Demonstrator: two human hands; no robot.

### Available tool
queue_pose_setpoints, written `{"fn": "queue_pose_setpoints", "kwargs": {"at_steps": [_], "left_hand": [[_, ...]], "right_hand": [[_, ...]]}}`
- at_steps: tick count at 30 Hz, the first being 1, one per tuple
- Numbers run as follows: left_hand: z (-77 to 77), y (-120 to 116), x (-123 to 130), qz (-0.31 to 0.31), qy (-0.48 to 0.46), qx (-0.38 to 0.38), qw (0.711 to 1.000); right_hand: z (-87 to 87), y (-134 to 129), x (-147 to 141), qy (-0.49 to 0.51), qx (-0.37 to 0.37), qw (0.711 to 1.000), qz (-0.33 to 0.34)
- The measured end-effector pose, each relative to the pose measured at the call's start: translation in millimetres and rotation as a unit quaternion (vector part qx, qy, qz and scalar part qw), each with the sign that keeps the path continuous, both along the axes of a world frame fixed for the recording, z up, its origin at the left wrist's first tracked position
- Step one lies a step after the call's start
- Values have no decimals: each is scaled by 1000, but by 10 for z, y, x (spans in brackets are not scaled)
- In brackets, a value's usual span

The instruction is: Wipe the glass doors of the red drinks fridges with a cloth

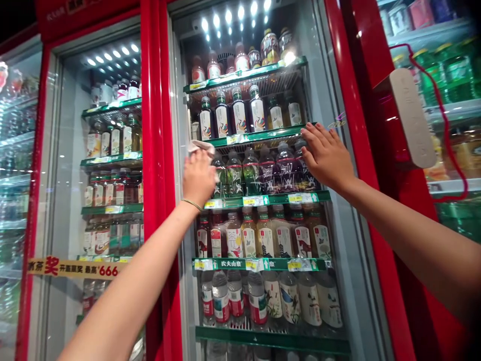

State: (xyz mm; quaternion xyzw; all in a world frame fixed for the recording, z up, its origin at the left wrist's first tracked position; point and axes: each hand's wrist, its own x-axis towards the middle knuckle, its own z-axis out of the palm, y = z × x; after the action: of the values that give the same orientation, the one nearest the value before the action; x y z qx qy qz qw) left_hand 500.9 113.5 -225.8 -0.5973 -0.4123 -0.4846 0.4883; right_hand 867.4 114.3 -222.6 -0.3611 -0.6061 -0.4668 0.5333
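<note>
A pale cloth (202, 147) lies under my left hand (199, 175), pressed to the glass door (180, 210) near its left edge. Part of the cloth shows above and beside the fingers, and a thin band circles that wrist. My right hand (327, 154) rests flat against the same door toward its right side, fingers stretched out and holding nothing. Behind the glass, rows of bottled drinks (251, 173) stand on shelves with green edges and price tags.
Red frames (155, 150) divide this fridge from another one (112, 165) at left, which carries a yellow strip sticker (75, 268). On the right red panel sits a white power strip (412, 118) with a red cable (446, 125). More green bottles (456, 70) fill shelves beyond it.
</note>
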Motion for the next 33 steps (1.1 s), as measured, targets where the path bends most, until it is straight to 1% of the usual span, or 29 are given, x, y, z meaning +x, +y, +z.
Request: {"fn": "queue_pose_setpoints", "kwargs": {"at_steps": [1, 2, 3, 4, 5, 6, 7, 8, 10, 11, 12, 13, 14, 15, 16, 18, 19, 20, 21, 22, 23, 25, 26, 27, 28, 29, 30, 31, 33], "left_hand": [[-118, -19, 225, -2, 27, -6, 1000], [-199, -40, 466, -8, 84, -19, 996], [-233, -62, 701, -15, 143, -31, 989], [-217, -81, 908, -19, 186, -37, 982], [-153, -95, 1066, -21, 206, -32, 978], [-50, -101, 1159, -21, 216, -24, 976], [78, -99, 1175, -19, 216, -20, 976], [213, -89, 1113, -17, 206, -23, 978], [432, -65, 781, -7, 146, -44, 988], [481, -59, 546, 0, 102, -53, 993], [470, -60, 297, 8, 52, -57, 997], [395, -69, 60, 15, 6, -63, 998], [255, -83, -140, 20, -36, -67, 997], [63, -99, -286, 21, -67, -67, 995], [-165, -115, -368, 21, -94, -62, 993], [-622, -133, -348, 16, -108, -62, 992], [-794, -132, -272, 13, -90, -68, 993], [-896, -124, -176, 7, -69, -72, 995], [-914, -110, -82, 0, -47, -69, 997], [-845, -93, -8, -5, -23, -65, 998], [-699, -75, 34, -8, 2, -63, 998], [-278, -54, 0, 1, 39, -62, 997], [-69, -52, -70, 14, 36, -60, 997], [94, -55, -162, 26, 16, -54, 998], [185, -60, -263, 33, -13, -47, 998], [188, -66, -357, 34, -39, -39, 998], [103, -72, -429, 32, -59, -30, 997], [-56, -79, -467, 28, -73, -24, 997], [-494, -95, -412, 24, -83, -25, 996]], "right_hand": [[-1, -1, -1, 1, 0, 1000, -1], [0, -2, 1, 1, -2, 1000, -1], [3, -3, 5, 1, -3, 1000, 0], [6, -3, 9, 0, -4, 1000, 1], [11, -2, 15, -1, -6, 1000, 2], [16, 0, 20, -3, -7, 1000, 4], [20, 4, 24, -4, -5, 1000, 7], [24, 9, 27, -4, -4, 1000, 10], [28, 22, 25, -2, 4, 1000, 15], [27, 28, 20, 0, 8, 1000, 16], [25, 32, 13, 2, 12, 1000, 17], [21, 33, 3, 4, 15, 1000, 19], [17, 29, -8, 5, 16, 1000, 20], [13, 22, -20, 8, 16, 1000, 21], [9, 11, -32, 10, 15, 1000, 23], [3, -14, -52, 15, 12, 1000, 24], [1, -25, -60, 16, 9, 1000, 24], [0, -34, -65, 17, 7, 1000, 25], [-2, -41, -69, 18, 7, 1000, 25], [-3, -44, -72, 16, 7, 1000, 25], [-4, -46, -74, 15, 8, 1000, 25], [-5, -44, -80, 16, 14, 999, 26], [-5, -43, -84, 17, 15, 999, 27], [-5, -43, -89, 21, 15, 999, 27], [-6, -44, -93, 25, 13, 999, 28], [-6, -46, -98, 27, 12, 999, 30], [-7, -49, -102, 28, 10, 999, 32], [-9, -52, -106, 28, 9, 999, 34], [-13, -58, -111, 27, 10, 999, 37]]}}
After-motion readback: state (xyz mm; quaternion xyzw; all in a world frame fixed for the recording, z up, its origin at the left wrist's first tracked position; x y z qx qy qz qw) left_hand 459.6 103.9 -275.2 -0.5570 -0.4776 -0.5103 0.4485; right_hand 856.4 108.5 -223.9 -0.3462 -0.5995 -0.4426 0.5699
